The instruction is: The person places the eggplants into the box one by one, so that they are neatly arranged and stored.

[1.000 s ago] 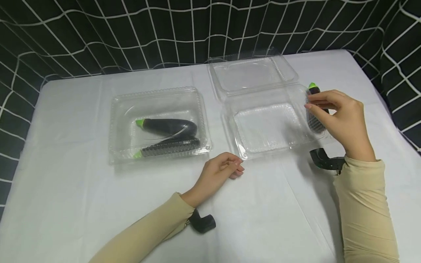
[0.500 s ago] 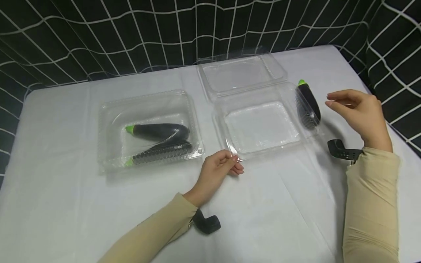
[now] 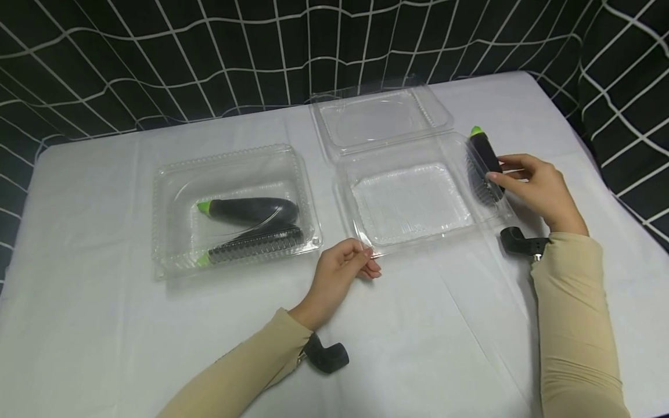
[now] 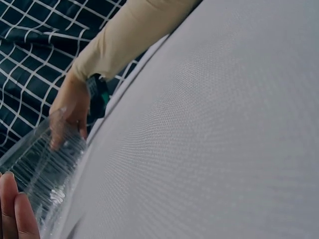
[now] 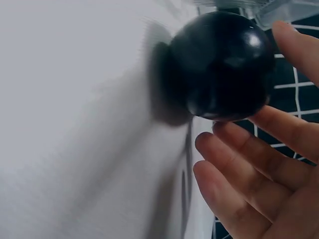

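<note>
In the head view my left hand (image 3: 337, 273) pinches the front left corner of an open clear plastic clamshell container (image 3: 402, 244). Its hinged lid (image 3: 378, 119) lies back behind the base. To the container's right lies a dark eggplant (image 3: 483, 154) with a green stem end, seen partly through the clear wall. My right hand (image 3: 535, 186) is at this eggplant, thumb on one side and fingers on the other. In the right wrist view the eggplant's round end (image 5: 229, 64) sits between the thumb and loosely bent, spread fingers (image 5: 249, 149); a firm grip does not show.
At the left stands a second clear container (image 3: 175, 174) holding two eggplants (image 3: 256, 210). A white cloth (image 3: 209, 337) covers the table. A dark curtain with white netting (image 3: 272, 46) hangs behind and on the right.
My right hand drew off to the right from the eggplant, then came back left to it. My left hand has come onto the container's corner. The whole head view has shifted slightly.
</note>
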`<state>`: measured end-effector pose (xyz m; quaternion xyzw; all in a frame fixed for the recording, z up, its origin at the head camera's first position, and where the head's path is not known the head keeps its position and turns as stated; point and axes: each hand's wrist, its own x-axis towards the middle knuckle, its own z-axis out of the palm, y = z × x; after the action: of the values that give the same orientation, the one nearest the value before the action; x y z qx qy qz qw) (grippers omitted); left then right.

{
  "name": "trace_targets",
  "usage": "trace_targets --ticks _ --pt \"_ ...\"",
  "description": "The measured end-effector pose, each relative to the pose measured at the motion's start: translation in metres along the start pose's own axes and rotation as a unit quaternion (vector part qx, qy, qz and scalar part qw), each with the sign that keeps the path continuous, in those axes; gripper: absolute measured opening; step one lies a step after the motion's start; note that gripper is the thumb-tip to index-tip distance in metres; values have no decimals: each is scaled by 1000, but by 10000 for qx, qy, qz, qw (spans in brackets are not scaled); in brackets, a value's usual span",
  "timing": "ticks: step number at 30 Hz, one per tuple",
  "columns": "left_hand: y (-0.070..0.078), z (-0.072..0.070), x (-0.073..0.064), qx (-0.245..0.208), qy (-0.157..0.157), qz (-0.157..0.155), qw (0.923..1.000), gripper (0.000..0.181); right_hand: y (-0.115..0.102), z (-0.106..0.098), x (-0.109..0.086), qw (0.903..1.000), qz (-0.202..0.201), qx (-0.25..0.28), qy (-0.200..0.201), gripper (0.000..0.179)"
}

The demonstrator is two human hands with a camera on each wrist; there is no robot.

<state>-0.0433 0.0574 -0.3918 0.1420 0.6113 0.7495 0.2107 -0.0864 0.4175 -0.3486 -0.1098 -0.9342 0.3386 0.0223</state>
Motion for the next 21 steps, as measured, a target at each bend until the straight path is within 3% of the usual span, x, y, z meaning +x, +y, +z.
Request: trace_targets --ticks 9,21 --pt "0 0 1 -110 6 -62 9999 19 -3 6 1 9993 269 -274 14 69" --pt "-2 -2 0 -314 -96 16 9995 14 -2 7 3 9983 448 361 8 69"
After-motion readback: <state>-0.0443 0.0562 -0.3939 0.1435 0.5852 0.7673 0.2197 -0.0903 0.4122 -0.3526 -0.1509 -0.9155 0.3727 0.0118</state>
